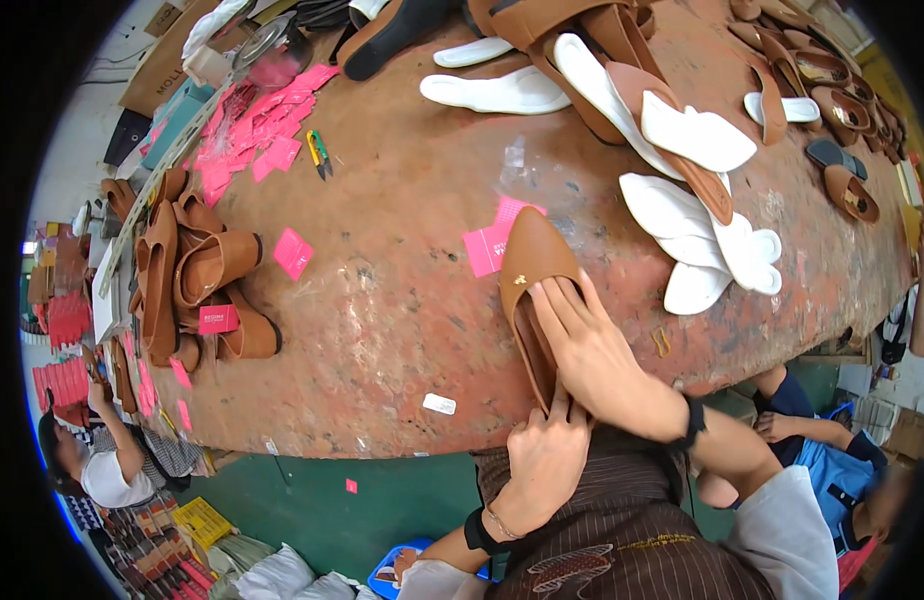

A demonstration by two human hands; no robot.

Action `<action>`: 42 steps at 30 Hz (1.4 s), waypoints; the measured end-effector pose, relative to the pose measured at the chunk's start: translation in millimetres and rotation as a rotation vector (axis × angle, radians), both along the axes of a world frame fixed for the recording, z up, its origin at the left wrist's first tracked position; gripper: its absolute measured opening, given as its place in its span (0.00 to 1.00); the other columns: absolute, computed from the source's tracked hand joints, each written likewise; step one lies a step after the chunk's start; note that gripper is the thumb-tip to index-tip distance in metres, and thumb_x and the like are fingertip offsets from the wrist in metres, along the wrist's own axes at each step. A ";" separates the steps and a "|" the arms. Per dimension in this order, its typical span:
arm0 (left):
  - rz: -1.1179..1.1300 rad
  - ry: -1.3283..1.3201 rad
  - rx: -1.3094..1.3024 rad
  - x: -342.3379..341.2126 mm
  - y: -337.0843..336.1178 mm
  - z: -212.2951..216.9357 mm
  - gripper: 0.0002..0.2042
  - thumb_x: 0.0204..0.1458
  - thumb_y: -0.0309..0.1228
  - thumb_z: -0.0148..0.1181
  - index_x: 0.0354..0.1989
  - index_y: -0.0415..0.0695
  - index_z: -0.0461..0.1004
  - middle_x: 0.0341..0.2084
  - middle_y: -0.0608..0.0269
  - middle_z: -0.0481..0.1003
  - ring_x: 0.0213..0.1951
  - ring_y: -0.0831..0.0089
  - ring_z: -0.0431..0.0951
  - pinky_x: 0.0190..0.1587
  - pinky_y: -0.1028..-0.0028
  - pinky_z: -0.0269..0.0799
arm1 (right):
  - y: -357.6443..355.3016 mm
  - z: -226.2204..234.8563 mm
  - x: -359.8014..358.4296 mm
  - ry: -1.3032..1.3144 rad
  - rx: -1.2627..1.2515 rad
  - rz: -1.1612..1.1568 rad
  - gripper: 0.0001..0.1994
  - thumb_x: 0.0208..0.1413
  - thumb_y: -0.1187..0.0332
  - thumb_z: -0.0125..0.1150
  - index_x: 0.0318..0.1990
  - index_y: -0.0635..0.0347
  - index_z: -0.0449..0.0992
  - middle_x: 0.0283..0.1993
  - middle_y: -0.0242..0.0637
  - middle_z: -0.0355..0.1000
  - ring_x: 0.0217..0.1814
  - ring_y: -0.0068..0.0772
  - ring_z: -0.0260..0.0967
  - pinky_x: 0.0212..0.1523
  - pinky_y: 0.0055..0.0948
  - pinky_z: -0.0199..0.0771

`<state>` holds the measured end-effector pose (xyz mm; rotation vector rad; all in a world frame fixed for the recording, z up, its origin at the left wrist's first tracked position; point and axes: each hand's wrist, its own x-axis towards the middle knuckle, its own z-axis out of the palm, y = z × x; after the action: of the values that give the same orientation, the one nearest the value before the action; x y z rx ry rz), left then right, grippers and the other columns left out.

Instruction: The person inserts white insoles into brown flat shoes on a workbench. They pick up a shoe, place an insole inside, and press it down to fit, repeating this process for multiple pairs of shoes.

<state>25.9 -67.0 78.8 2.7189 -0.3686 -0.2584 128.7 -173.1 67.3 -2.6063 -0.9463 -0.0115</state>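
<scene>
A brown pointed flat shoe (pixel 535 243) with a small gold ornament on its toe lies on the table in front of me, toe pointing away. My right hand (pixel 597 360) reaches into its opening from the right, with some fingers inside and one along the outer side. At the heel, my left hand (pixel 547 465) has its fingers curled against the shoe's back edge. Part of the inner sole is covered by my fingers. Two pink cards (pixel 485 250) lie beside the toe, partly behind the shoe.
White insoles (pixel 697 220) lie in a pile to the right. Brown shoes (pixel 217 265) are heaped at left, more at far right. Yellow-handled thread snips (pixel 319 155) lie near scattered pink cards (pixel 257 125). A white label (pixel 439 403) is near the front edge. Other people sit at both sides.
</scene>
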 end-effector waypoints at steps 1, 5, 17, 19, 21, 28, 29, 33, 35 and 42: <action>-0.030 0.043 0.005 -2.4 3.6 -2.3 0.11 0.46 0.31 0.66 0.35 0.39 0.83 0.52 0.45 0.77 0.26 0.63 0.80 0.24 0.70 0.79 | -6.5 7.5 -17.7 0.029 0.018 0.024 0.33 0.45 0.76 0.57 0.62 0.82 0.60 0.59 0.64 0.65 0.68 0.57 0.62 0.74 0.58 0.47; 0.028 -0.034 -0.018 -2.5 -2.1 -6.9 0.10 0.50 0.33 0.64 0.34 0.38 0.82 0.50 0.46 0.78 0.26 0.63 0.80 0.24 0.68 0.78 | -3.1 12.5 8.1 0.284 -0.084 0.074 0.31 0.50 0.73 0.54 0.63 0.82 0.62 0.62 0.64 0.64 0.70 0.59 0.60 0.76 0.54 0.43; -0.017 0.038 0.065 -5.5 -5.5 -6.0 0.10 0.51 0.37 0.65 0.31 0.43 0.81 0.33 0.58 0.80 0.24 0.63 0.80 0.24 0.65 0.77 | 23.3 -20.1 13.4 -0.237 -0.213 -0.047 0.16 0.54 0.70 0.51 0.47 0.70 0.75 0.39 0.46 0.73 0.46 0.43 0.73 0.76 0.61 0.36; 0.020 -0.055 0.071 -3.4 -7.3 -5.5 0.12 0.50 0.34 0.66 0.39 0.40 0.82 0.42 0.53 0.81 0.25 0.65 0.80 0.28 0.68 0.78 | 25.7 -9.5 33.4 0.173 -0.420 0.035 0.14 0.54 0.70 0.52 0.44 0.69 0.76 0.37 0.45 0.74 0.44 0.43 0.75 0.76 0.63 0.35; 0.009 -0.106 -0.004 -7.2 -2.0 -7.6 0.16 0.50 0.34 0.64 0.47 0.45 0.81 0.49 0.55 0.79 0.25 0.70 0.79 0.26 0.73 0.77 | 25.8 0.6 41.2 0.207 -0.503 0.123 0.14 0.53 0.69 0.52 0.43 0.69 0.78 0.35 0.45 0.74 0.43 0.45 0.75 0.76 0.64 0.34; 0.276 -0.157 -0.253 10.8 148.2 113.8 0.14 0.48 0.40 0.72 0.25 0.41 0.79 0.28 0.51 0.80 0.30 0.55 0.80 0.35 0.61 0.75 | 20.8 81.6 136.0 0.528 0.452 0.137 0.15 0.58 0.71 0.57 0.52 0.56 0.79 0.55 0.44 0.76 0.66 0.43 0.68 0.64 0.40 0.68; 0.407 -0.144 -0.096 19.4 174.3 133.4 0.15 0.49 0.37 0.72 0.24 0.39 0.76 0.25 0.51 0.78 0.27 0.53 0.77 0.33 0.58 0.72 | 26.1 70.0 166.9 0.256 0.424 -0.018 0.16 0.56 0.75 0.56 0.52 0.60 0.78 0.55 0.47 0.76 0.66 0.44 0.68 0.62 0.39 0.70; 0.619 -0.672 0.376 78.8 304.3 154.9 0.23 0.50 0.31 0.66 0.57 0.46 0.76 0.55 0.51 0.76 0.38 0.59 0.83 0.36 0.66 0.79 | 59.9 -1.3 248.8 -0.107 0.142 -0.226 0.26 0.50 0.82 0.50 0.60 0.76 0.66 0.62 0.64 0.64 0.68 0.62 0.61 0.65 0.45 0.67; 0.889 -0.590 0.499 135.0 317.0 156.9 0.26 0.50 0.29 0.67 0.59 0.42 0.72 0.60 0.45 0.70 0.54 0.51 0.76 0.50 0.61 0.74 | 67.2 -22.3 266.6 -0.185 0.043 -0.171 0.28 0.48 0.82 0.53 0.61 0.76 0.64 0.60 0.65 0.64 0.69 0.63 0.58 0.68 0.45 0.64; 0.301 -0.365 -0.005 437.2 274.8 -3.2 0.36 0.57 0.45 0.62 0.66 0.30 0.61 0.67 0.35 0.59 0.70 0.46 0.57 0.71 0.58 0.54 | 42.6 10.8 269.9 -0.066 0.201 0.018 0.15 0.45 0.79 0.62 0.43 0.60 0.77 0.39 0.40 0.74 0.47 0.49 0.74 0.51 0.38 0.74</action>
<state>463.1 207.7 75.7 2.7626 -0.0519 0.3238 398.5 -130.5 78.1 -2.4253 -0.9389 -0.1801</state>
